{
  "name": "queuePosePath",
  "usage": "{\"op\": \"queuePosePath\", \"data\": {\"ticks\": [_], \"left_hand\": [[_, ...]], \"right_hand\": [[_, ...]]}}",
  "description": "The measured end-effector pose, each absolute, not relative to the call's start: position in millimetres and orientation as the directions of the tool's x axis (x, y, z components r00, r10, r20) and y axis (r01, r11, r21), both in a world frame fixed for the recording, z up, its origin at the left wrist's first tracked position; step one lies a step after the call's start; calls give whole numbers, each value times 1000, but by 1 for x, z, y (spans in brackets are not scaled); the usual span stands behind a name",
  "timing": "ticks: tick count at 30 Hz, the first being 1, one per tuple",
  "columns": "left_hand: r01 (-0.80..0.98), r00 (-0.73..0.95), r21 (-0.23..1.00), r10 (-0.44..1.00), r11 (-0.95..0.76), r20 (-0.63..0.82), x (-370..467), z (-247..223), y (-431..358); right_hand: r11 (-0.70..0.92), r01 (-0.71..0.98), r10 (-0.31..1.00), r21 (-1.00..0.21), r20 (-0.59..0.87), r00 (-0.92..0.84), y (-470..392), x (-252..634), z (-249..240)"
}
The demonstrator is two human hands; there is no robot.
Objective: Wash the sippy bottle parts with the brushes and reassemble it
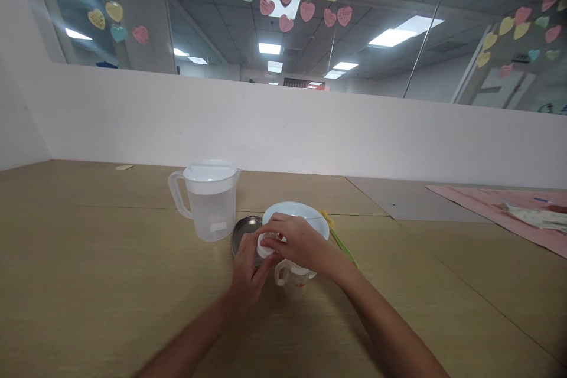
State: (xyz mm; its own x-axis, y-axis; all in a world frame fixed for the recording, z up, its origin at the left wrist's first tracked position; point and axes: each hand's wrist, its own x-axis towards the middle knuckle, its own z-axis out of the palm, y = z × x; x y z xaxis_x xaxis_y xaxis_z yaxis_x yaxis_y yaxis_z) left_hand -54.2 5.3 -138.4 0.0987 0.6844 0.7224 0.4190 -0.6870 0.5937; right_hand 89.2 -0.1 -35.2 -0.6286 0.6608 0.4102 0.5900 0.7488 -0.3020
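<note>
Both hands meet at a small white-capped container (267, 245) above a dark metal dish (239, 236). My left hand (248, 269) is wrapped round it from the left and below. The fingers of my right hand (297, 240) are closed on its top from the right. Most of the container is hidden by the fingers. Just below my right hand stands a small clear measuring cup (296, 282) with a handle and red markings. A white plate (295, 209) lies behind my right hand, partly covered by it.
A translucent lidded pitcher (214, 204) stands left of the dish. A green-handled tool with a yellow head (343, 244) lies right of the plate. Pink cloth (482, 201) covers the far right, with a pen and white item on it. A white wall (266, 130) borders the table's back.
</note>
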Motion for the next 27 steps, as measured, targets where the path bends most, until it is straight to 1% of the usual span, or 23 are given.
{"op": "queuePosePath", "data": {"ticks": [3,6,11,14,16,18,20,21,22,23,24,27], "left_hand": [[425,100,583,677,-692,730,-55,-137,4],[403,107,571,656,-715,747,-56,-138,4],[419,117,550,644,-723,756,-56,-140,5],[420,126,528,623,-738,772,-57,-138,4],[403,165,492,590,-772,790,-57,-136,3],[379,214,462,562,-802,799,-58,-135,3],[361,230,479,574,-800,786,-58,-135,5],[362,222,505,598,-784,770,-59,-136,6],[369,206,534,628,-760,751,-59,-136,8],[381,190,561,656,-735,730,-59,-137,10],[396,176,584,683,-709,709,-59,-138,12],[440,145,631,744,-639,652,-60,-140,19]], "right_hand": [[780,532,626,-330,434,-648,2,94,-35],[796,505,605,-334,459,-651,5,96,-37],[804,487,595,-342,462,-657,6,96,-35],[794,476,606,-378,443,-660,4,100,-30],[775,447,620,-446,404,-672,5,107,-25],[714,416,658,-563,335,-675,7,117,-21],[619,420,707,-663,238,-666,11,129,-19],[574,445,729,-687,181,-660,14,134,-19],[541,485,748,-687,130,-651,18,140,-19],[521,541,769,-661,88,-633,22,145,-21],[507,612,798,-607,62,-599,26,148,-24],[419,840,903,-344,61,-425,42,154,-39]]}}
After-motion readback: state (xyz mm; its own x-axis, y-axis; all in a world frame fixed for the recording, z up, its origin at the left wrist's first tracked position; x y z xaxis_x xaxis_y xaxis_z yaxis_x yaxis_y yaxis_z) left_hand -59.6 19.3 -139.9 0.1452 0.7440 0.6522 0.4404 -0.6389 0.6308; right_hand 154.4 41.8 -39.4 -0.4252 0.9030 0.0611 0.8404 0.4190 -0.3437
